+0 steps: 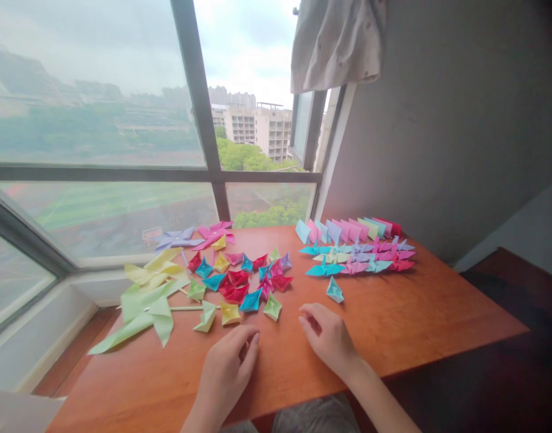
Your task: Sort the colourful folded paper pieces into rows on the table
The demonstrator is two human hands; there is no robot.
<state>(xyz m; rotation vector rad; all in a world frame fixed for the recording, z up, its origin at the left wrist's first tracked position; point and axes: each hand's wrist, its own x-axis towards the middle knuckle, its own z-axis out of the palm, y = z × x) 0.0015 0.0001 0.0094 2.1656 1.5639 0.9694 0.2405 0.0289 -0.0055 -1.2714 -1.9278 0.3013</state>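
My left hand (231, 367) rests at the front of the table, its fingers loosely curled and a small gap between thumb and forefinger; nothing shows in it. To its right, my right hand (329, 337) is also loosely curled, thumb and forefinger apart, holding nothing. Just beyond its fingertips stands a light blue folded paper boat (335, 291), apart from the hand. Nearest the left hand are a yellow folded paper piece (230, 313) and a green one (272, 307). They border a cluster of small red, blue, pink and green folded papers (235, 285).
Paper pinwheels in green (147, 310), yellow (156, 270), purple (177, 239) and pink (215, 234) lie at the left. Rows of paper cranes (359, 258) sit at the right, before a row of upright folded papers (348, 230). Windows (219, 176) border the wooden table (420, 319).
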